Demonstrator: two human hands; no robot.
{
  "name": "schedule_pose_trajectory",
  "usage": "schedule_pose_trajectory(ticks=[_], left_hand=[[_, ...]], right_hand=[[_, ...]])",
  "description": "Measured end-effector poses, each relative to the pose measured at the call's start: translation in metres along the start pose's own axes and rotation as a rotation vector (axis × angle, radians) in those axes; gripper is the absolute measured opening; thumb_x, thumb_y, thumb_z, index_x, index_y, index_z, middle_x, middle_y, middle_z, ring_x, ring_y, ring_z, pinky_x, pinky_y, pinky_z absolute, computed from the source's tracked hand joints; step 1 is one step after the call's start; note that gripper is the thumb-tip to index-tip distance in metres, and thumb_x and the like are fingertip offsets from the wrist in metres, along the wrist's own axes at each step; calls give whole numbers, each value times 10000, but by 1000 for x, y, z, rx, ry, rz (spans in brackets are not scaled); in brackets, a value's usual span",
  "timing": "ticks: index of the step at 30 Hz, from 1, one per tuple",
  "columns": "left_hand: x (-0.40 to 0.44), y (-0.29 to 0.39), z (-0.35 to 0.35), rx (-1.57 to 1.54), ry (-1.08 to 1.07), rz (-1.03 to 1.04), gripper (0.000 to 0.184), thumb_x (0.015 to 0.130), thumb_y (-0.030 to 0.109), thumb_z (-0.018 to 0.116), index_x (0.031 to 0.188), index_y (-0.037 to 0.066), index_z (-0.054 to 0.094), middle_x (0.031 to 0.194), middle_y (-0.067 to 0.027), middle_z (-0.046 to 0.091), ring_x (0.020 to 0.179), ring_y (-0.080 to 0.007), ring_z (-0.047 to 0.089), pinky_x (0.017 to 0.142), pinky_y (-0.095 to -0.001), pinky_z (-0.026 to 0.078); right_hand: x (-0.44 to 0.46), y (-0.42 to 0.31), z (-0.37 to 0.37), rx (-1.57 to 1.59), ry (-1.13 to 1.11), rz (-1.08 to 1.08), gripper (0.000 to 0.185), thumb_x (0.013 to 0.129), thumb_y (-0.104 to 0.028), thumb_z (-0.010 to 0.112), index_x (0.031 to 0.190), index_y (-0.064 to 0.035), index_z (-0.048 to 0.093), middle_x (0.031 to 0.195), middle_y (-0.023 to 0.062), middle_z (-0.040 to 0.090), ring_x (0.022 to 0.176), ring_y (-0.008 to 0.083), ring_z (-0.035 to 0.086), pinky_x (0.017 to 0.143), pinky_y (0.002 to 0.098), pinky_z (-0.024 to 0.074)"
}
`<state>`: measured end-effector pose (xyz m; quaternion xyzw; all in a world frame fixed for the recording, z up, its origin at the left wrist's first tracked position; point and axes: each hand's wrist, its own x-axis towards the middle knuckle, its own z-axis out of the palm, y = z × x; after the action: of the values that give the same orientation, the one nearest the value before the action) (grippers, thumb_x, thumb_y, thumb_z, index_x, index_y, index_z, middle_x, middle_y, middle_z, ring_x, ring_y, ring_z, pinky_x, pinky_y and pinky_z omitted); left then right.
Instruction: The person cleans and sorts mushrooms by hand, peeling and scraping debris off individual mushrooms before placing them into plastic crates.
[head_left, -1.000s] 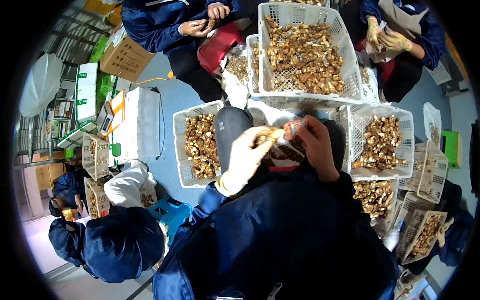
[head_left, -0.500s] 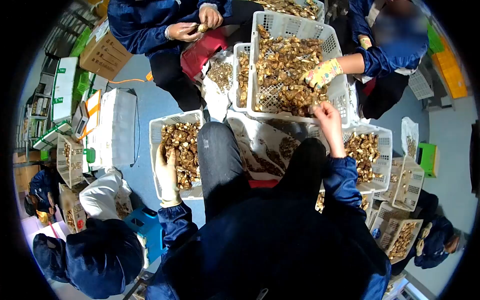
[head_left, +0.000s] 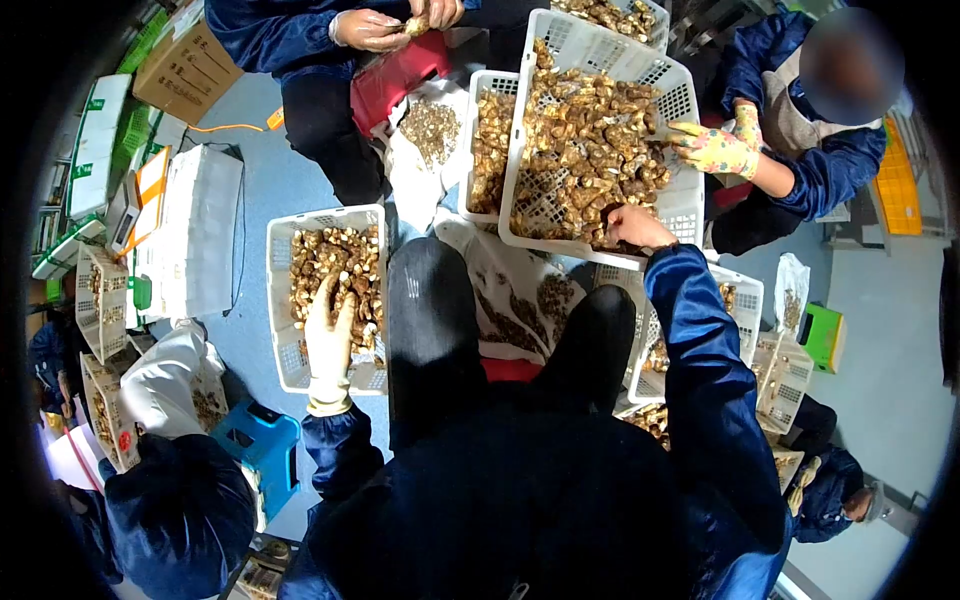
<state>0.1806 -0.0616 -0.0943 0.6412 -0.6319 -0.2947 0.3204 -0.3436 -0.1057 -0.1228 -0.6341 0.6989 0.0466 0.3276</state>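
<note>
Brown mushrooms with pale ends (head_left: pixel 335 262) fill a white perforated basket (head_left: pixel 283 372) at my left knee. My left hand (head_left: pixel 330 335), in a pale glove, lies over them with its fingers stretched and apart. In front of me a larger white basket (head_left: pixel 606 40) holds a spread heap of similar mushrooms (head_left: pixel 590 135). Bare, my right hand (head_left: pixel 640 228) reaches over that basket's near edge to the heap. Its fingers are curled downward and close together at the mushrooms; what lies between the fingertips is hidden.
A co-worker's flower-patterned glove (head_left: pixel 715 150) is at the big basket's right side. Another person's gloved hands (head_left: pixel 385 28) hold a piece at upper left. A white sack (head_left: pixel 480 262) with scraps lies between my knees. A blue stool (head_left: pixel 262 445) stands at lower left.
My right hand has moved from the basket's near rim into the heap. The co-worker's patterned glove has drawn back to the right from the mushrooms. The whole view has shifted slightly.
</note>
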Motion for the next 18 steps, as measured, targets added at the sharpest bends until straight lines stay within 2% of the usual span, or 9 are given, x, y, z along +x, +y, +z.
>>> schedule_pose_trajectory(ticks=[1, 4, 8, 11, 14, 15, 16, 18], left_hand=[[1, -2, 1, 8, -2, -10, 412, 858, 117, 619, 1235, -15, 518, 1210, -181, 575, 1129, -280, 544, 988, -339, 392], [4, 2, 0, 5, -16, -12, 405, 859, 109, 615, 1235, -9, 520, 1208, -179, 576, 1130, -279, 544, 987, -339, 392], [6, 21, -4, 14, -14, 21, 405, 861, 101, 608, 1241, -4, 516, 1206, -172, 578, 1130, -274, 545, 987, -339, 393], [5, 19, -1, -14, -9, 31, 410, 860, 100, 607, 1246, 1, 512, 1205, -168, 580, 1130, -270, 545, 986, -339, 393], [1, 28, -2, -69, -31, 49, 406, 861, 98, 603, 1247, 8, 514, 1207, -166, 580, 1129, -267, 546, 985, -339, 394], [-1, 28, -2, -64, -19, 58, 401, 862, 97, 599, 1247, 13, 518, 1198, -166, 584, 1125, -264, 550, 981, -338, 398], [-3, 40, -4, -65, -26, 71, 393, 862, 96, 596, 1239, 11, 527, 1190, -168, 590, 1113, -267, 559, 973, -339, 406], [-6, 57, -7, -51, -33, 98, 386, 857, 93, 600, 1229, 8, 535, 1181, -172, 595, 1100, -271, 568, 963, -337, 415]], right_hand=[[1, 0, -3, 13, -85, 10, 168, 685, -154, 647, 813, -47, 670, 705, 153, 631, 667, 268, 593, 650, 375, 471], [1, 2, -5, 41, -148, 1, 180, 677, -151, 648, 822, -48, 673, 702, 145, 623, 667, 257, 586, 647, 370, 467], [1, 6, -10, 139, -187, 60, 161, 696, -168, 666, 818, -63, 659, 700, 67, 630, 667, 205, 567, 633, 351, 455], [-3, 12, -7, 195, -139, 12, 122, 759, -158, 664, 767, -49, 611, 665, 13, 583, 647, 145, 536, 606, 316, 452], [-2, 30, 2, 545, -148, -14, 169, 820, -130, 637, 712, -37, 547, 638, -9, 529, 624, 95, 498, 582, 270, 451], [0, 37, 9, 611, -90, -11, 198, 840, -94, 616, 686, -35, 506, 637, -14, 517, 598, 79, 507, 549, 243, 453], [-3, 39, 13, 595, -73, 67, 187, 844, -90, 604, 693, -35, 508, 635, 4, 536, 562, 87, 525, 521, 256, 468], [0, 44, 19, 643, -66, 74, 171, 850, -76, 586, 701, -32, 514, 629, 27, 562, 534, 96, 546, 488, 268, 472]])
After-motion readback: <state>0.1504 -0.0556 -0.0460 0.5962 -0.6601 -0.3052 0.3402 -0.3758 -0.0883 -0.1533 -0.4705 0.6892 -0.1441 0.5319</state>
